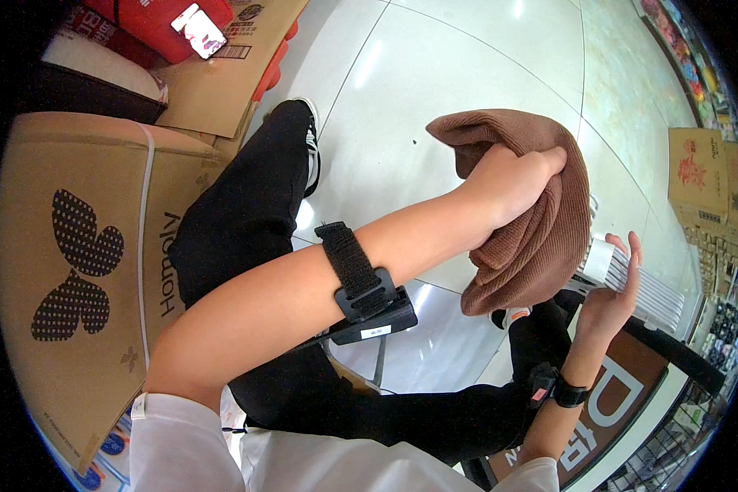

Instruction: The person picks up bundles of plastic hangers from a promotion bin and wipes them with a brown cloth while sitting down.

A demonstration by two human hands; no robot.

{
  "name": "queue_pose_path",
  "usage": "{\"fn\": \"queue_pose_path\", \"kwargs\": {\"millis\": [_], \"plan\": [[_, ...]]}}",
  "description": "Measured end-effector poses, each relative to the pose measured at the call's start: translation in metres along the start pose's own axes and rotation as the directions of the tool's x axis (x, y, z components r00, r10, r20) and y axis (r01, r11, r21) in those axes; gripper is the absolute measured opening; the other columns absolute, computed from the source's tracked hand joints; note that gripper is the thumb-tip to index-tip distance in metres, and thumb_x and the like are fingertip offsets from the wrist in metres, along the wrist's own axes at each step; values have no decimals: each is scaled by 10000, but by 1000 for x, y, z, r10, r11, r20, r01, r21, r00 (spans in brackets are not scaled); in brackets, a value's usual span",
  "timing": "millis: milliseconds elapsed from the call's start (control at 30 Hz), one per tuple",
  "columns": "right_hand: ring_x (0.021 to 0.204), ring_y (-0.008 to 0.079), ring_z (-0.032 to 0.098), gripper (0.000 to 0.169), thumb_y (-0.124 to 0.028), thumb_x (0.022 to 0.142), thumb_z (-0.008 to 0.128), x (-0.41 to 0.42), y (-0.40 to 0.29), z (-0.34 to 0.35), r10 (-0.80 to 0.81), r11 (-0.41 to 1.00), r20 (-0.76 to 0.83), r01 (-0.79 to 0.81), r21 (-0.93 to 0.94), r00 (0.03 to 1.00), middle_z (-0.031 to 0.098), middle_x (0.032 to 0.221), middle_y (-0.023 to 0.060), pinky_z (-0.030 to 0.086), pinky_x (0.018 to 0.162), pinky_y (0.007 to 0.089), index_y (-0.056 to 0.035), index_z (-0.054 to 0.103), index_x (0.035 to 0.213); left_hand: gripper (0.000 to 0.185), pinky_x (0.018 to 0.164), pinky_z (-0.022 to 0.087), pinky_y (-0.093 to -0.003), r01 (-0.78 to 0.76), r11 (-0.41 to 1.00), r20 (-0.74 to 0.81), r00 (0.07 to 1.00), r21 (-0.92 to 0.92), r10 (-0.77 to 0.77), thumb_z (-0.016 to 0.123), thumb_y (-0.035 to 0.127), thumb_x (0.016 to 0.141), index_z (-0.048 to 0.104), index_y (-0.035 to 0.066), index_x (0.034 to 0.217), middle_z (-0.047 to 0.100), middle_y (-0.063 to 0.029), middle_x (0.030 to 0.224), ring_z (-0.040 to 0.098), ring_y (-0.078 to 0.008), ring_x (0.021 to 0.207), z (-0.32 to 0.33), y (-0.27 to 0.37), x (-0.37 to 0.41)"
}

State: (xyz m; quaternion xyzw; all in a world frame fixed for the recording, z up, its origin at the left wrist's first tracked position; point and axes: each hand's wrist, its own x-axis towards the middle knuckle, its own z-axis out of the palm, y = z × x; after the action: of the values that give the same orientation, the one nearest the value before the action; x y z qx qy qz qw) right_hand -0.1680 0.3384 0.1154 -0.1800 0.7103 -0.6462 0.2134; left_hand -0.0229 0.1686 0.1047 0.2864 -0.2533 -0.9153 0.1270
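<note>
A brown ribbed cloth item (541, 246), bunched and folded, hangs from my left hand (523, 178), whose fingers are closed on it. Its folds hang beside and below the wrist. My right hand (612, 301) is at the right, against a bundle of thin white hangers (646, 289) with a white band around it. Some of its fingers stick up past the hangers; whether they grip the bundle cannot be told. The cloth hides the near end of the bundle. Each forearm wears a black strap with a small device.
Large cardboard boxes (18, 246) stand at the left, with a phone (200, 31) on a red item at the upper left. A brown sign board (621, 381) and wire racks stand lower right. More cartons (698, 175) and shelved goods line the right, beyond the tiled floor (467, 55).
</note>
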Motion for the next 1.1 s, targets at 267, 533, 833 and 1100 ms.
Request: {"fn": "queue_pose_path", "kwargs": {"millis": [267, 533, 833, 1100], "plan": [[976, 209, 545, 283, -337, 1001, 315, 11, 3, -16, 69, 963, 92, -90, 252, 993, 618, 966, 111, 394, 911, 360, -119, 462, 900, 278, 723, 492, -329, -158, 978, -3, 987, 138, 160, 528, 232, 894, 617, -19, 977, 667, -117, 923, 633, -206, 810, -4, -14, 9], [764, 190, 580, 227, -273, 982, 335, 11, -5, -24, -2, 997, 294, -21, 76, 956, 614, 765, 113, 444, 763, 299, -109, 445, 869, 218, 696, 477, -372, -657, 220, 180, 485, 722, 856, 611, 224, 845, 638, 9, 868, 668, -143, 828, 633, -281, 760, -8, 34, 4], [493, 216, 582, 220, -240, 920, 504, -33, 5, 24, 383, 922, 436, -308, -235, 814, 577, 627, 114, 461, 482, 295, -21, 511, 902, 334, 769, 476, -416, -297, -683, 738, 141, 668, 660, 627, 352, 781, 640, 101, 1001, 657, -99, 982, 621, -314, 887, 10, 10, -7], [508, 235, 597, 210, -209, 925, 484, -57, 15, 43, 459, 871, 610, -463, -166, 646, 530, 714, 87, 478, 481, 313, -7, 486, 867, 436, 713, 489, -451, -638, -67, 566, 624, 767, 538, 659, 428, 715, 653, 8, 829, 646, -183, 792, 612, -369, 778, 7, -15, 0]]}}
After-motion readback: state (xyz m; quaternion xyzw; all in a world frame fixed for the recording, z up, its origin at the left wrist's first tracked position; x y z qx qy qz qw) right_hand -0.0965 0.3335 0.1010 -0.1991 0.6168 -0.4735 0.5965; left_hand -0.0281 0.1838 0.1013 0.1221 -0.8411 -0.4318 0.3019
